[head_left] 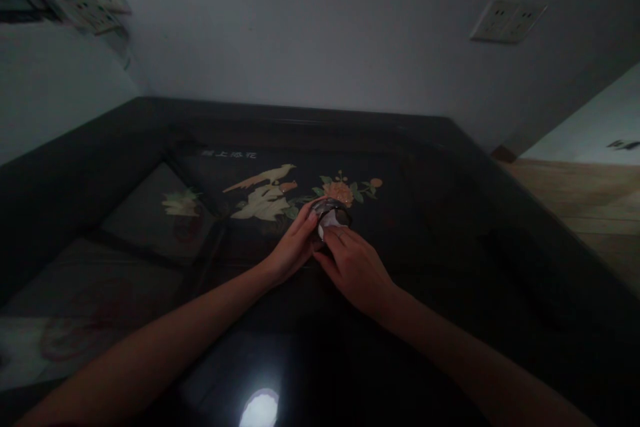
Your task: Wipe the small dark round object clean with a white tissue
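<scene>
A small, dark, rounded thing with a glassy sheen (342, 216) is held between my hands over the middle of the black tabletop (425, 227). Its kind is too dim to make out. My left hand (295, 243) curls round its left side, the thumb on top. A piece of white cloth or tissue (330, 220) lies against the dark thing. Closed fingers of my right hand (356, 265) press this white piece onto the thing from the near right side. The fingers partly hide both.
The glossy tabletop bears a bird-and-flower picture (265, 197) and reflects a bright lamp (260, 408). Behind it rises a pale wall (300, 33) with sockets at the right (509, 21) and left (95, 3). Wooden floor (580, 197) shows at the right.
</scene>
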Demonstrator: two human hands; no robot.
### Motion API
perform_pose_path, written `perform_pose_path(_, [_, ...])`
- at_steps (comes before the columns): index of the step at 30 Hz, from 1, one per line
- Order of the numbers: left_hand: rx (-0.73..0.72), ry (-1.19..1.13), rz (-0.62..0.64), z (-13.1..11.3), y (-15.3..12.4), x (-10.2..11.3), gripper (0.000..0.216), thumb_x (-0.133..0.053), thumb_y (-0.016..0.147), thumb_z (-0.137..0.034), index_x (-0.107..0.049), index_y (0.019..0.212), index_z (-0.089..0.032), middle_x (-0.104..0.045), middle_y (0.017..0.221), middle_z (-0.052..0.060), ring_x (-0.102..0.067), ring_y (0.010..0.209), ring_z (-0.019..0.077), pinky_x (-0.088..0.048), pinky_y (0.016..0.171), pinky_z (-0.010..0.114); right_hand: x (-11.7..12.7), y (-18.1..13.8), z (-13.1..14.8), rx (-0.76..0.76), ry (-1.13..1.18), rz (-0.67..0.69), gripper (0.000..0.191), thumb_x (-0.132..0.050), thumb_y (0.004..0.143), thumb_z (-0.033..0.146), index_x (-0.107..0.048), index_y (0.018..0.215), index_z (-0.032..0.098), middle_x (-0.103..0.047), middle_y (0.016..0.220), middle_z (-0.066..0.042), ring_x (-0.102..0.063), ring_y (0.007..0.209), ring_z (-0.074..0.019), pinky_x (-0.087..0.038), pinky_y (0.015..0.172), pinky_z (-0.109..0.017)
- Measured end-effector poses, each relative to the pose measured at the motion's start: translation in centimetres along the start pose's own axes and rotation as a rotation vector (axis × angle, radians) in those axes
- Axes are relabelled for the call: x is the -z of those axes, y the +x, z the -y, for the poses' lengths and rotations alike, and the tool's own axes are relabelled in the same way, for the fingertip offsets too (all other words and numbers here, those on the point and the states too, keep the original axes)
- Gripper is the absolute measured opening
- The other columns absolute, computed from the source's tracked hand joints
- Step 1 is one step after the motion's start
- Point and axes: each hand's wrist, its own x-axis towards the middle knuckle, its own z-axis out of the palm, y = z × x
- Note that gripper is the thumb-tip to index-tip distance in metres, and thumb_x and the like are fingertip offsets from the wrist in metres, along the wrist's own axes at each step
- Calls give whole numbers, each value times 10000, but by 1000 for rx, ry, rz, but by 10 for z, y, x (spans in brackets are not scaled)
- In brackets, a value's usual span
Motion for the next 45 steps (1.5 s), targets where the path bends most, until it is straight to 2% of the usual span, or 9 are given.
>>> perform_pose_path(5, [5, -9, 11, -1, 0, 0, 413, -627, 850, -365, -530, 1231, -240, -604, 1209, 61, -585, 1065, 189, -487, 859, 262, -3, -1, -2, 4, 127, -33, 345, -496, 914, 217, -524, 1213, 49, -622, 1181, -207, -558, 1159, -286, -487, 976, -437])
perform_pose_path(11, [25, -65, 0, -2, 3, 1, 370, -631, 848, -370, -555, 1186, -240, -637, 1105, 33, -607, 988, 161, -496, 818, 239, -5, -2, -2, 25, 82, -78, 362, -477, 917, 204, -489, 1245, 51, -638, 1175, -204, -577, 1145, -283, -459, 1005, -462])
perform_pose_path(15, [59, -97, -8, 1, 4, 5, 322, -604, 861, -402, -576, 1121, -214, -653, 1069, 42, -628, 943, 167, -501, 828, 264, -7, -1, -5, 82, -22, -74, 379, -496, 914, 210, -491, 1250, 36, -641, 1196, -192, -579, 1160, -259, -396, 1069, -449])
perform_pose_path(19, [117, -122, 3, 5, 6, 11, 304, -547, 897, -404, -575, 1123, -202, -659, 1072, 57, -626, 988, 178, -494, 880, 291, -14, -1, -9, 146, -195, -26, 484, -567, 885, 263, -480, 1289, 11, -561, 1309, -225, -500, 1254, -296, -386, 1077, -446])
perform_pose_path(24, [92, -117, 20, 6, 7, 11, 282, -580, 879, -390, -590, 1092, -206, -649, 1098, 50, -606, 1045, 180, -482, 915, 292, -22, -3, -10, 96, -290, -4, 551, -572, 884, 307, -461, 1315, -19, -574, 1271, -265, -540, 1189, -344, -405, 1036, -497])
perform_pose_path(31, [86, -107, -6, 5, 5, 8, 291, -580, 876, -406, -575, 1084, -202, -653, 1085, 48, -613, 1036, 183, -488, 924, 306, -15, 1, -5, 104, -144, -34, 539, -597, 865, 308, -482, 1269, -29, -587, 1245, -274, -532, 1203, -336, -432, 1009, -472])
perform_pose_path(38, [84, -81, -18, 3, 4, 6, 298, -550, 890, -421, -560, 1098, -208, -652, 1094, 60, -619, 1022, 204, -515, 875, 333, -4, 2, -8, 122, 22, -48, 386, -564, 882, 274, -514, 1196, 56, -672, 1102, -207, -622, 1066, -277, -492, 915, -432])
perform_pose_path(45, [9, -26, -1, 1, 2, 4, 343, -566, 885, -401, -531, 1177, -223, -634, 1142, 61, -589, 1085, 203, -491, 910, 313, -3, 2, -2, 90, -115, -55, 317, -590, 877, 258, -572, 1117, 51, -714, 961, -160, -673, 883, -257, -530, 814, -377])
